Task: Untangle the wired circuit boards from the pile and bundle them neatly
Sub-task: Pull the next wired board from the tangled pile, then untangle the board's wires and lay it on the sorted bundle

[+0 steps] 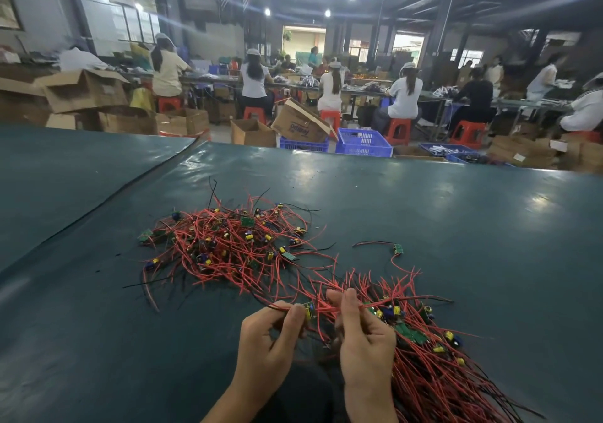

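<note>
A tangled pile (235,246) of small green circuit boards with red and black wires lies on the dark green table (456,227), ahead of me. My left hand (267,341) pinches red wires and a small board with a yellow part (309,311). My right hand (362,341) grips the same strand of red wires a little to the right. A straighter bundle (434,373) of wired boards spreads from under my right hand toward the lower right. One single wired board (397,249) lies apart, right of the pile.
A seam or cable (107,200) runs diagonally across the table on the left. Beyond the far edge stand blue crates (362,143) and cardboard boxes (253,132). Several people sit on red stools at other benches.
</note>
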A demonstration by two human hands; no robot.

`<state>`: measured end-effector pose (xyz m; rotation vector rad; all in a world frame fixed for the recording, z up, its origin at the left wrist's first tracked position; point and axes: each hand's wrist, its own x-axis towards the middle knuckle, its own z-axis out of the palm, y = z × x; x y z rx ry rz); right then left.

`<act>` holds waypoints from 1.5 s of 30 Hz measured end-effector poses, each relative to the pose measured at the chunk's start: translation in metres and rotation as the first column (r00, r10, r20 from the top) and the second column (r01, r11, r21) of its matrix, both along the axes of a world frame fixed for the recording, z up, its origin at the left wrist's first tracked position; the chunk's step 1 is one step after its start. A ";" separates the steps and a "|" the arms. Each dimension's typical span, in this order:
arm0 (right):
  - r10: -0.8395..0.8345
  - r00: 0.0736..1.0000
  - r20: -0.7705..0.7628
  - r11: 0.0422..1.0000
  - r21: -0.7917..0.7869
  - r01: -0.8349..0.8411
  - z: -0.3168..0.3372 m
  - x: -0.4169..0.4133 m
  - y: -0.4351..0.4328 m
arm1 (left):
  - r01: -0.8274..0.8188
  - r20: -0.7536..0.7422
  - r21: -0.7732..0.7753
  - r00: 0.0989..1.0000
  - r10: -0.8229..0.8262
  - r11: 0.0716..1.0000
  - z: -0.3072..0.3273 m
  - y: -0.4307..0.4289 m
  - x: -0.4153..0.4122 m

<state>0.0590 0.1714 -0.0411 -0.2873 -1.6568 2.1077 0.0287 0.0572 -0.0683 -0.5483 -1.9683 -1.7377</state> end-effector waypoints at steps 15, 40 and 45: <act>0.109 0.994 0.016 0.986 0.127 -0.110 -0.008 0.000 -0.019 | 0.038 0.122 0.075 0.991 -0.047 0.996 0.001 -0.004 0.001; 0.295 0.955 0.037 0.955 0.011 -0.296 -0.001 0.003 -0.017 | 0.113 0.519 0.812 0.309 -0.797 0.573 0.014 -0.018 -0.007; 0.347 0.937 0.042 0.938 -0.034 -0.346 0.001 0.006 -0.021 | 0.232 0.585 0.749 0.209 -0.784 0.621 0.020 -0.024 -0.002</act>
